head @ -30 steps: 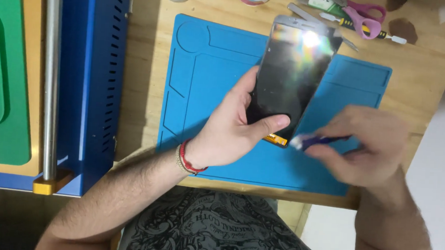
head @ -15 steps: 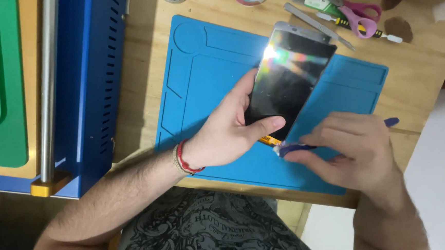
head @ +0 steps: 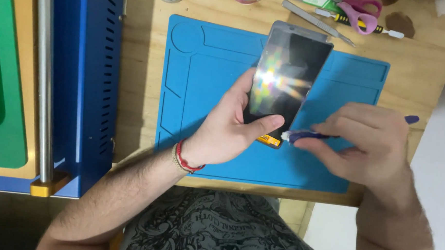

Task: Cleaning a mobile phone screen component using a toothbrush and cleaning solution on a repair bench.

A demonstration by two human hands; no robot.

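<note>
We hold the phone screen (head: 287, 82) tilted above the blue mat (head: 205, 62), long axis pointing away from us, our left hand (head: 227, 130) gripping its lower end; our right hand (head: 370, 144) pinches a purple tool (head: 304, 136), its tip touching the bottom corner.

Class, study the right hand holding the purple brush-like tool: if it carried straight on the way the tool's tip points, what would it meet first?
The right hand aims the purple tool leftward; it would probably first meet the phone at its lower corner, just beside the left hand thumb, though depth is unclear.
</note>
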